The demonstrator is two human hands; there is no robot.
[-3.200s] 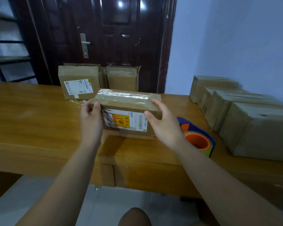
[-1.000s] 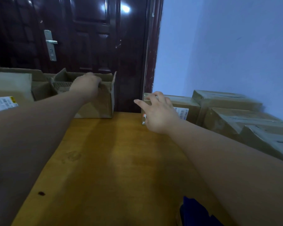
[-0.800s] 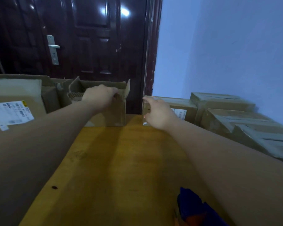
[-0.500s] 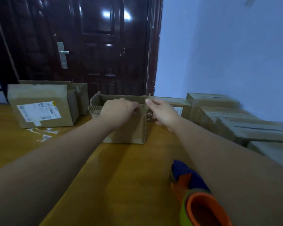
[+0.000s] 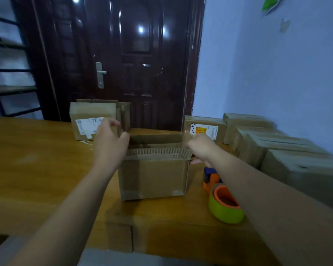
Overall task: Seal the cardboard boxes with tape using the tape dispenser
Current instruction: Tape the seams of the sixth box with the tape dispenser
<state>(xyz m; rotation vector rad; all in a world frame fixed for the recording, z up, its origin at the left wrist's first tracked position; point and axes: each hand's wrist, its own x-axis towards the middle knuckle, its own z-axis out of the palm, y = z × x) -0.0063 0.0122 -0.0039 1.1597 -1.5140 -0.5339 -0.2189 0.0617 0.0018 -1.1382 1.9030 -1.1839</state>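
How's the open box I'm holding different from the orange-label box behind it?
The brown cardboard box in front is open; the brown cardboard box with the orange label is closed. The left hand and right hand grip the first; the second stands untouched. Both sit on the wooden table.

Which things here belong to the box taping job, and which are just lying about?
Job: open box, gripped by left hand and right hand; tape dispenser; far-left box; right-side boxes.
Lying about: door; shelf; green sticker.
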